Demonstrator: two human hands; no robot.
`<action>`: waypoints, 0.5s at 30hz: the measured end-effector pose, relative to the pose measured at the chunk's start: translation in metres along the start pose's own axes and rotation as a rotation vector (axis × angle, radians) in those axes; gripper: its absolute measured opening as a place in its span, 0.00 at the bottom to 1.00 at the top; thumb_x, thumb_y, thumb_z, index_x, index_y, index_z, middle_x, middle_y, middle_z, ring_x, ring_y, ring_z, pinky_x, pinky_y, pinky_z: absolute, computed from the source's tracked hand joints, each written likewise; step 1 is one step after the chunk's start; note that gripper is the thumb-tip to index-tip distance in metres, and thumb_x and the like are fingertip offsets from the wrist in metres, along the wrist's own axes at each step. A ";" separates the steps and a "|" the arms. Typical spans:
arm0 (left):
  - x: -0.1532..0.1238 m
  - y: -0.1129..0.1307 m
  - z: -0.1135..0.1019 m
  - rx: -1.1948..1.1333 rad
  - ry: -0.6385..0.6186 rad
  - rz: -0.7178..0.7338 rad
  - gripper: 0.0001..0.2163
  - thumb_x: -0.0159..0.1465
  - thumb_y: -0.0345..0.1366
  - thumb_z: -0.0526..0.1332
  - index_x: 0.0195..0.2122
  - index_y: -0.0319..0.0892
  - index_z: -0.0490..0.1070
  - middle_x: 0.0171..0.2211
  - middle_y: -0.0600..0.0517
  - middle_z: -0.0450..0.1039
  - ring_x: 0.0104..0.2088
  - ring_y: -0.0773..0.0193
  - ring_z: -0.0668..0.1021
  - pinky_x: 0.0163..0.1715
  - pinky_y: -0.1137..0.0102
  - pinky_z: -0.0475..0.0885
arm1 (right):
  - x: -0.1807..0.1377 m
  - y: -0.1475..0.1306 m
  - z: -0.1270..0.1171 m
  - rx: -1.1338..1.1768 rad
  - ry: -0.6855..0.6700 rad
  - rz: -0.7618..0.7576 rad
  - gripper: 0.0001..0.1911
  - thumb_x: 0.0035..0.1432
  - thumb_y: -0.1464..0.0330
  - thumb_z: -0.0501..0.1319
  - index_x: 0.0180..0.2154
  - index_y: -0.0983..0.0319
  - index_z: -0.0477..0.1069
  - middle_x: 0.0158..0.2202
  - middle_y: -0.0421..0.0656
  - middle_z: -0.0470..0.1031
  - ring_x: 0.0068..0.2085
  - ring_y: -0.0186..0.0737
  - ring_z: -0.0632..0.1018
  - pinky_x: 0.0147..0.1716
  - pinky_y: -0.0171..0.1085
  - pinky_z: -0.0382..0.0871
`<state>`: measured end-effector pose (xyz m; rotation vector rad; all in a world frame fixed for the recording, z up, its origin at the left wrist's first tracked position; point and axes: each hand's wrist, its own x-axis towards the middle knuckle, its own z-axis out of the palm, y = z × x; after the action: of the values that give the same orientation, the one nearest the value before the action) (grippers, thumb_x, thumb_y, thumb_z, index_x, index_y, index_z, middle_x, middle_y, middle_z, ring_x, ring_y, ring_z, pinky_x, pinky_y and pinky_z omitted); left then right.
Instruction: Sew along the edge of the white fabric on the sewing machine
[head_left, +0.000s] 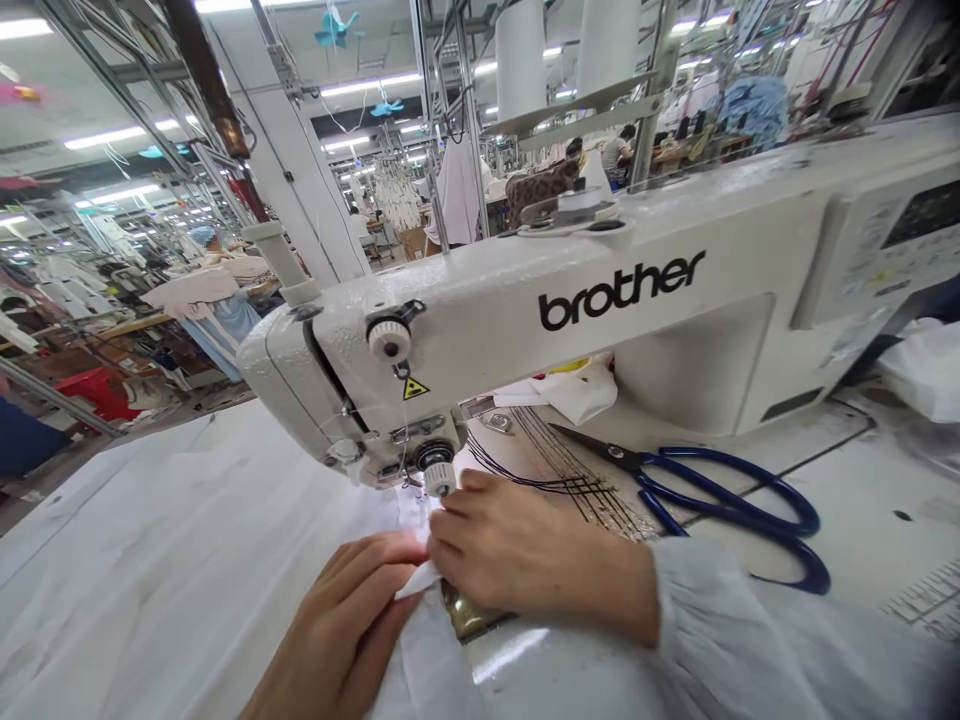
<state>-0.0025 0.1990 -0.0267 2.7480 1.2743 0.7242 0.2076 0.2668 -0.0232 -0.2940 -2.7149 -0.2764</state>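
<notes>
the left hand (337, 625) and right hand (532, 550) are pinching a fold of white cloth (414, 515) just beside the sewing machine needle (406, 478); fingers this close are risking a needle prick, and a slipping fold is risking puckers.

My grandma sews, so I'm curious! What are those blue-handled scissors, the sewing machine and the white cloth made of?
The scissors' blades look like shiny steel, and the blue handles look like glossy plastic or painted metal, hard to tell. The sewing machine looks like smooth, cream-painted metal. The white cloth seems a thin, soft woven fabric, since it folds and wrinkles.
</notes>
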 end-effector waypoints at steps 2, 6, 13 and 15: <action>-0.001 0.002 0.001 -0.022 -0.035 -0.017 0.07 0.65 0.30 0.57 0.43 0.43 0.69 0.47 0.47 0.75 0.50 0.60 0.75 0.50 0.69 0.71 | -0.011 0.000 -0.003 -0.009 -0.058 0.076 0.04 0.61 0.73 0.63 0.32 0.65 0.72 0.31 0.41 0.71 0.34 0.43 0.70 0.34 0.41 0.62; -0.002 0.005 0.000 -0.006 -0.040 0.022 0.04 0.65 0.33 0.58 0.40 0.43 0.70 0.47 0.48 0.75 0.49 0.58 0.75 0.49 0.66 0.70 | -0.030 0.002 -0.007 -0.048 -0.127 0.239 0.05 0.59 0.75 0.64 0.39 0.67 0.71 0.37 0.44 0.73 0.38 0.46 0.70 0.37 0.43 0.63; 0.001 0.005 0.000 -0.103 0.013 -0.036 0.10 0.68 0.28 0.51 0.47 0.44 0.68 0.46 0.50 0.75 0.47 0.64 0.75 0.47 0.70 0.71 | -0.027 -0.024 -0.028 0.229 -0.035 0.091 0.06 0.69 0.67 0.56 0.45 0.62 0.67 0.40 0.38 0.72 0.39 0.38 0.70 0.39 0.39 0.63; 0.001 0.005 0.001 -0.131 0.018 -0.110 0.11 0.68 0.28 0.52 0.49 0.45 0.67 0.45 0.50 0.75 0.46 0.65 0.76 0.46 0.73 0.72 | -0.026 -0.035 -0.029 0.310 -0.068 0.052 0.06 0.66 0.65 0.60 0.41 0.61 0.67 0.40 0.35 0.73 0.38 0.35 0.70 0.40 0.36 0.63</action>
<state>0.0017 0.1967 -0.0265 2.5521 1.3188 0.7941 0.2330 0.2219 -0.0126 -0.2872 -2.7581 0.1714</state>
